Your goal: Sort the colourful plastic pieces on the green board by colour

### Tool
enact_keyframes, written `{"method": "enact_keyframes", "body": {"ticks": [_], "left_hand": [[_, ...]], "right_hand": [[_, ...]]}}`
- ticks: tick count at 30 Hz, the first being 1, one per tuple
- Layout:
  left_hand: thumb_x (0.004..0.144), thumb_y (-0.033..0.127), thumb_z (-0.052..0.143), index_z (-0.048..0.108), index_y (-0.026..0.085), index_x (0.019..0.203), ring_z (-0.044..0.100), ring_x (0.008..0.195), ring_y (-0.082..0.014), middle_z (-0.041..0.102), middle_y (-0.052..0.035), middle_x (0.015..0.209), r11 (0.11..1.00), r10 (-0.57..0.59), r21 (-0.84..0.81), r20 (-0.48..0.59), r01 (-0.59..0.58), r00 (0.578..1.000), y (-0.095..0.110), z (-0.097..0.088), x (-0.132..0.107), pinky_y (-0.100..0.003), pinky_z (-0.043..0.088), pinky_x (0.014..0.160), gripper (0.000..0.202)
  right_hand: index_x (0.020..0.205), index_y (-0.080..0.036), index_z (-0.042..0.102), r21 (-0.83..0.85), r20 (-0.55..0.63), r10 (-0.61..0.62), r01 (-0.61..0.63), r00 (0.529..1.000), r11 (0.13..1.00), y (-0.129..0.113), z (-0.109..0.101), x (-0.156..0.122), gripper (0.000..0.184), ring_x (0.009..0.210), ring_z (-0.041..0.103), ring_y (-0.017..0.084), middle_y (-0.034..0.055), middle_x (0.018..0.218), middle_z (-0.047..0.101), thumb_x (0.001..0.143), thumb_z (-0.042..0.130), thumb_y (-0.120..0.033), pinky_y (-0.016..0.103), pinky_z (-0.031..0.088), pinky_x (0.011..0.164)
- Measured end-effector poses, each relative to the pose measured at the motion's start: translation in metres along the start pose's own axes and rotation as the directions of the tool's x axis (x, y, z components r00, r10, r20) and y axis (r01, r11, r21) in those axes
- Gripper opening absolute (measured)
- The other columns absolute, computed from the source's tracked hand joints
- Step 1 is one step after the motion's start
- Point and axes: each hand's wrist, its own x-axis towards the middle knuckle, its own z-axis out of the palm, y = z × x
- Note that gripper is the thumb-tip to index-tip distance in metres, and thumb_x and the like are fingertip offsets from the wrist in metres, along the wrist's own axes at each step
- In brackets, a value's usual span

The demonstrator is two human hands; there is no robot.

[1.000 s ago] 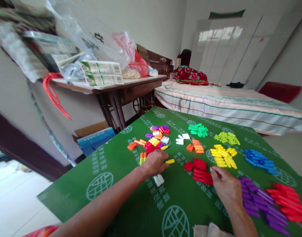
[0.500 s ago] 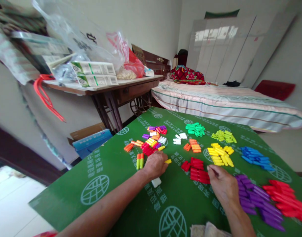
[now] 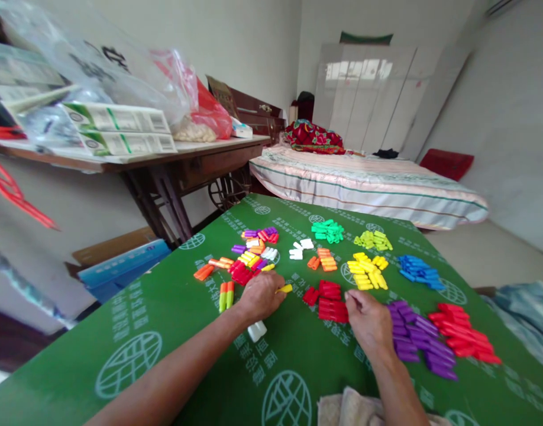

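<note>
A yellow piece (image 3: 286, 289) juts from the grasping fingers of the left hand (image 3: 274, 296), just above the green desk (image 3: 200, 367). The right hand (image 3: 364, 313) has its fingers pinched together beside the dark red pile (image 3: 333, 310); whether they grip anything, I cannot tell. Near the left hand, a mixed cluster (image 3: 250, 258) has yet to be split by colour, and two-tone pairs (image 3: 226, 296) lie beside it. Grouping looks well along elsewhere: white, orange, green, lime and blue piles, a yellow pile (image 3: 362, 279), a purple pile (image 3: 438, 349) and a bright red pile (image 3: 464, 334) each stand apart.
</note>
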Motion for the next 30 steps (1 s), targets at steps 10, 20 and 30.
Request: {"method": "enact_keyframes", "body": {"ticks": [10,20,30], "left_hand": [[0.079,0.025,0.049,0.066,0.018,0.088,0.062,0.092,-0.0221,0.066,-0.0083,0.094,0.95,0.306,0.065,0.028,-0.307,0.952,0.12,-0.011,0.093,-0.031,0.05,0.078,0.021],[0.08,0.024,0.052,0.066,0.012,0.097,0.061,0.097,-0.0228,0.067,-0.0117,0.101,0.92,0.374,0.074,0.118,-0.384,0.92,0.17,0.018,0.122,-0.03,0.052,0.08,0.025],[0.081,0.023,0.047,0.064,0.013,0.094,0.059,0.101,-0.0272,0.064,-0.0142,0.102,0.98,0.015,0.199,0.02,-0.018,1.0,0.044,-0.012,0.055,-0.036,0.05,0.082,0.023]], "right_hand": [[0.065,-0.022,0.066,-0.069,0.026,-0.102,0.103,0.994,0.992,-0.017,-0.005,-0.004,0.034,0.054,0.06,0.013,0.0012,0.059,0.067,0.085,0.042,-0.035,0.021,0.034,0.053],[0.058,-0.022,0.062,-0.039,0.104,-0.06,0.064,0.993,0.997,-0.007,-0.007,-0.004,0.035,0.045,0.058,0.012,0.0006,0.052,0.063,0.08,0.045,-0.043,0.021,0.032,0.047],[0.059,-0.022,0.064,-0.053,0.023,-0.155,0.156,0.988,0.986,-0.018,-0.01,-0.006,0.045,0.047,0.056,0.011,0.0005,0.052,0.063,0.087,0.04,-0.048,0.022,0.031,0.049]]}}
